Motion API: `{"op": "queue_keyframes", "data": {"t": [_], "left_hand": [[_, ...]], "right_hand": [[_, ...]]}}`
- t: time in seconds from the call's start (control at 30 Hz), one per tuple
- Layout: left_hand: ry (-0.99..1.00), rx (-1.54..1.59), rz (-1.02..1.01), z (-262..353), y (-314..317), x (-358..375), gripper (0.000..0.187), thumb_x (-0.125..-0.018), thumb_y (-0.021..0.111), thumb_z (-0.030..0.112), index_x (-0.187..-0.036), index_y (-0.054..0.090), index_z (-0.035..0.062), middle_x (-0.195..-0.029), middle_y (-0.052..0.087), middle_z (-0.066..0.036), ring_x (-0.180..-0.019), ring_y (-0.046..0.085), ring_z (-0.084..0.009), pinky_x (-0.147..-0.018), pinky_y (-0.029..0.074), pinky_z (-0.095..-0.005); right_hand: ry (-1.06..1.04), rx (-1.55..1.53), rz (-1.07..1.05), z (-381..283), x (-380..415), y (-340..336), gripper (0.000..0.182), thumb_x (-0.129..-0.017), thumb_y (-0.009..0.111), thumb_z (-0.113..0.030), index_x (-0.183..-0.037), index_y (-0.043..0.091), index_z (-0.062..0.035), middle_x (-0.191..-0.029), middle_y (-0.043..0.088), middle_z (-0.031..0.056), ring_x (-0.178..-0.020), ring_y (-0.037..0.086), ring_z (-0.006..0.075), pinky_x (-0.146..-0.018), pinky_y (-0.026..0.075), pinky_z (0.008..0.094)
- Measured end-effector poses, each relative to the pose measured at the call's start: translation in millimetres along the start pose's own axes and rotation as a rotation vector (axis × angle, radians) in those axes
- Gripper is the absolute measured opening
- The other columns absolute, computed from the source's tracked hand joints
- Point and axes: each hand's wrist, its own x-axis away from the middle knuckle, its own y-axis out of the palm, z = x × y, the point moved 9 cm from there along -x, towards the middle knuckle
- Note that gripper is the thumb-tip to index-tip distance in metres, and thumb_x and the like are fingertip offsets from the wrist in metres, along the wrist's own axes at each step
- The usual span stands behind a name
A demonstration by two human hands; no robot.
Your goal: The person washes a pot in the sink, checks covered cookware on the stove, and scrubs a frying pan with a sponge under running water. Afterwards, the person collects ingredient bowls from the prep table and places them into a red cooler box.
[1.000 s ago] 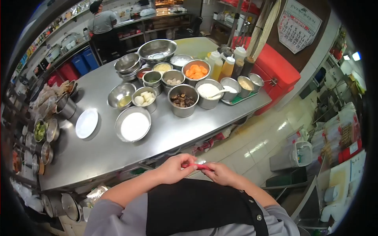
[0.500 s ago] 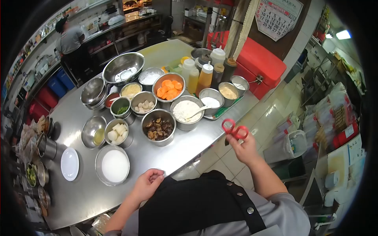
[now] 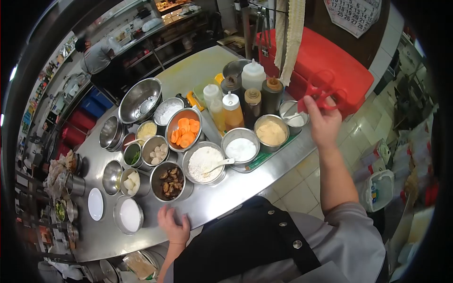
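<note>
Head view: right hand [image 3: 324, 123] raised, forward.

The right arm [image 3: 335, 177] reaches forward, well out past the right-hand side of the steel table [image 3: 222, 193], bare below a sleeve [image 3: 356, 231] that ends near the elbow. Its wrist is nearly straight, and the right hand [image 3: 323, 123] is raised in a closed grip, thumb extended and fingers curled. The left hand [image 3: 173, 226] is low, at the table's near edge, its fingers loosely bent and the thumb apart from them; whether they touch the table is unclear. The left forearm [image 3: 170, 259] slopes up toward that edge.
</note>
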Motion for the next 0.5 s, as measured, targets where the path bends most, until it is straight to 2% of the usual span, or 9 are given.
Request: {"op": "queue_keyframes", "data": {"t": [0.03,0.33,0.5], "left_hand": [[-0.034,0.039,0.023,-4.3,1.2,1.8,0.043,-0.076,0.067,0.021,-0.113,0.055,0.0031,-0.131,0.050,-0.023,-0.123,0.043,-0.0451,-0.105,0.031,-0.0552],[-0.109,-0.050,-0.011,-3.0,5.1,-0.4,0.043,-0.077,0.064,0.017,-0.116,0.053,0.0034,-0.131,0.049,-0.023,-0.124,0.042,-0.0441,-0.105,0.032,-0.0530],[-0.118,-0.065,-0.005,-5.4,5.2,1.7,0.043,-0.076,0.064,0.017,-0.115,0.053,0.0027,-0.130,0.050,-0.023,-0.123,0.043,-0.0440,-0.105,0.032,-0.0528]], "right_hand": [[-0.009,-0.014,0.010,-3.9,-12.5,1.2,0.020,-0.091,0.067,-0.002,-0.110,0.063,0.0024,-0.102,0.067,0.0043,-0.091,0.062,0.0106,-0.082,0.050,0.0261],[-0.036,-0.138,-0.026,27.4,-85.5,15.0,0.017,-0.090,0.067,-0.001,-0.107,0.064,0.0013,-0.099,0.068,0.0054,-0.086,0.064,0.0106,-0.076,0.052,0.0248],[-0.099,-0.217,-0.020,44.5,-125.7,41.3,0.016,-0.089,0.071,-0.006,-0.102,0.064,0.0008,-0.094,0.069,0.0063,-0.083,0.064,0.0101,-0.073,0.051,0.0246]]}}
